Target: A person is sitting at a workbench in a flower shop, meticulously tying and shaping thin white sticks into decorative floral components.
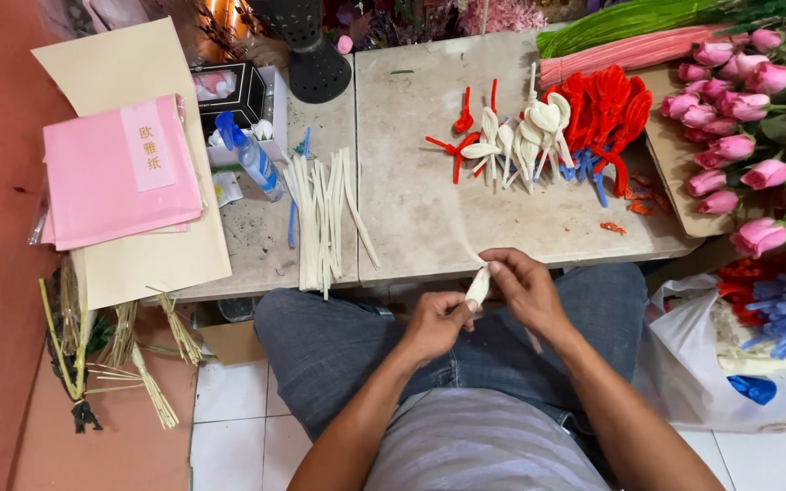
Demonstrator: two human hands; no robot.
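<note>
While both hands meet over the lap just near of the table (429, 245), the white strip (478, 285) stands nearly upright between them. The left hand (436, 325) pinches its lower end; the right hand (525, 289) grips its top from the right.

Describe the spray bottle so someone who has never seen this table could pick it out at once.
Start at the stone table and look to its left part, between the pink paper pack and the bundle of cream strips. The spray bottle lies there tilted. It is the only clear plastic bottle, with a blue trigger head.
</note>
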